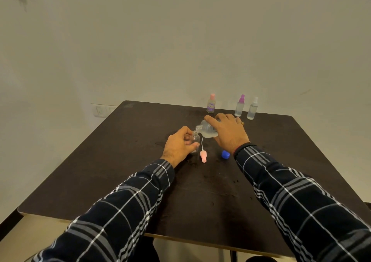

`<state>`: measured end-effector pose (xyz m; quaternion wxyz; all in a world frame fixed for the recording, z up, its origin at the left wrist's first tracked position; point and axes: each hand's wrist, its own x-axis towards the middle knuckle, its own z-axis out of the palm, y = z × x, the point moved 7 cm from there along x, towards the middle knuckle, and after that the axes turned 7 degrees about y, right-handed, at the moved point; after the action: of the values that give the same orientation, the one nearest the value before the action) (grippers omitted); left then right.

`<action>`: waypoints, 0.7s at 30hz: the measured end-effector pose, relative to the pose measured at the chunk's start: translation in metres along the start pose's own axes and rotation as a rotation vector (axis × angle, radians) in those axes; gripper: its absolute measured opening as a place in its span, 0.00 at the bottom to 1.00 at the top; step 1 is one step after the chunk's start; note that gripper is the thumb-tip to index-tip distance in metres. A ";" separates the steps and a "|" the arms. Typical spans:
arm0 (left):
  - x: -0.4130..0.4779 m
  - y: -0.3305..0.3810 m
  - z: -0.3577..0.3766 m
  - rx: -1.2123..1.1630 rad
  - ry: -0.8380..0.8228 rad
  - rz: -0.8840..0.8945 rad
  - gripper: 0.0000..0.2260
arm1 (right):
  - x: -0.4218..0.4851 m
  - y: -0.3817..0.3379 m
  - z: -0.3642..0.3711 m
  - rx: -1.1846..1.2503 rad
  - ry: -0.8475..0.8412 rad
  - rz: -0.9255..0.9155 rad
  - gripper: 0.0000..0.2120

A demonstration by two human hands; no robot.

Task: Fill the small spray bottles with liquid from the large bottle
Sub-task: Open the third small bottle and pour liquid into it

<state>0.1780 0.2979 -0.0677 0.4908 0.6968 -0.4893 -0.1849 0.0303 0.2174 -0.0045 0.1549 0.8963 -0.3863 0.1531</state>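
Clear small spray bottle (pixel 195 139) upright on dark tabletop (pixel 112 161), left hand (pixel 180 145) curled round it. Right hand (pixel 228 131) grips large bottle (pixel 206 130), tipped, mouth at small bottle's neck. Pink spray cap (pixel 203 155) and blue cap (pixel 225 154) lie just beside.

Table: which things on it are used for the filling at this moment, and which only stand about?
In use: small bottle, gripped by left hand; large bottle, tilted toward it by right hand; pink sprayer and blue cap, lying beside.
Idle, far edge: labelled bottle; purple-topped bottle; white-topped bottle.
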 end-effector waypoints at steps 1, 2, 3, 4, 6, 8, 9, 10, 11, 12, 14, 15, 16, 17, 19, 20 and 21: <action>0.000 0.000 0.000 0.002 0.000 -0.001 0.15 | 0.000 0.000 0.000 0.000 0.001 -0.002 0.36; 0.000 0.000 -0.001 0.005 -0.002 -0.001 0.15 | 0.001 0.000 0.000 0.001 0.002 -0.004 0.36; 0.000 0.001 -0.001 0.008 -0.005 0.001 0.15 | 0.001 0.000 0.000 0.003 0.001 -0.006 0.36; 0.001 0.001 -0.001 0.012 -0.009 0.005 0.15 | 0.001 0.000 0.001 0.004 -0.001 -0.007 0.36; 0.002 0.001 -0.001 0.019 -0.013 0.013 0.14 | 0.002 -0.001 0.001 0.005 -0.002 -0.007 0.36; 0.002 0.001 0.000 0.026 -0.016 0.020 0.14 | 0.002 -0.001 0.002 0.003 0.000 -0.010 0.36; 0.002 0.001 0.000 0.030 -0.017 0.023 0.14 | 0.002 -0.001 0.002 0.001 0.001 -0.012 0.37; 0.003 0.000 0.000 0.031 -0.015 0.027 0.14 | 0.002 0.000 0.002 0.000 0.003 -0.012 0.37; 0.002 0.000 0.000 0.029 -0.011 0.033 0.14 | 0.002 0.000 0.002 -0.002 0.006 -0.012 0.36; 0.002 0.000 0.000 0.025 -0.005 0.039 0.14 | 0.002 0.000 0.002 -0.006 0.009 -0.013 0.36; 0.002 -0.001 0.000 0.025 -0.003 0.040 0.14 | 0.003 0.000 0.002 -0.016 0.010 -0.017 0.36; 0.002 0.000 0.000 0.026 -0.005 0.040 0.14 | 0.003 0.000 0.002 -0.020 0.009 -0.018 0.37; 0.002 0.000 0.000 0.028 -0.008 0.040 0.14 | 0.004 0.000 0.002 -0.022 0.008 -0.019 0.37; 0.002 0.000 0.000 0.028 -0.010 0.038 0.14 | 0.004 0.000 0.002 -0.024 0.007 -0.020 0.37; 0.002 0.001 0.000 0.032 -0.011 0.034 0.14 | 0.005 0.000 0.002 -0.027 0.007 -0.020 0.37; 0.002 0.000 0.000 0.035 -0.010 0.032 0.14 | 0.005 0.000 0.002 -0.027 0.007 -0.021 0.37; 0.002 0.000 0.000 0.038 -0.010 0.029 0.14 | 0.005 0.000 0.003 -0.026 0.007 -0.022 0.38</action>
<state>0.1789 0.2960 -0.0673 0.4775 0.6978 -0.5054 -0.1719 0.0338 0.2133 -0.0051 0.1697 0.8977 -0.3780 0.1497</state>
